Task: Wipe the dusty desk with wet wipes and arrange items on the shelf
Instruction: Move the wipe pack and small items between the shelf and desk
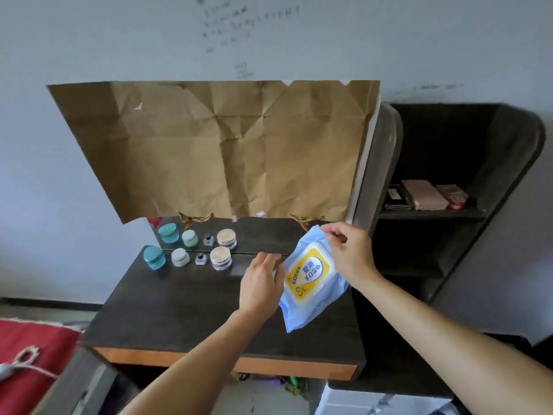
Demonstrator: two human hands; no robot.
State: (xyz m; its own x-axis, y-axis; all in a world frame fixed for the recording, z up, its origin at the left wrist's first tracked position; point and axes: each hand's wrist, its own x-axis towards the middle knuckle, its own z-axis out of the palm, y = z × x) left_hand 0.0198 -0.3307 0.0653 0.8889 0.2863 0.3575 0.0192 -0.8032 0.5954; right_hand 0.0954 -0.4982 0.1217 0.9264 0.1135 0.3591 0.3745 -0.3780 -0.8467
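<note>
A light blue pack of wet wipes with a yellow and white lid label is held tilted above the dark desk. My right hand pinches the pack's upper edge. My left hand touches the pack's left side with fingers loosely bent; whether it grips is unclear. At the desk's back left stand a teal jar, a pale jar, a small dark bottle and a stack of round compacts.
A mirror covered with brown paper leans behind the desk and reflects the jars. A dark shelf to the right holds flat palettes. A red cloth lies at lower left.
</note>
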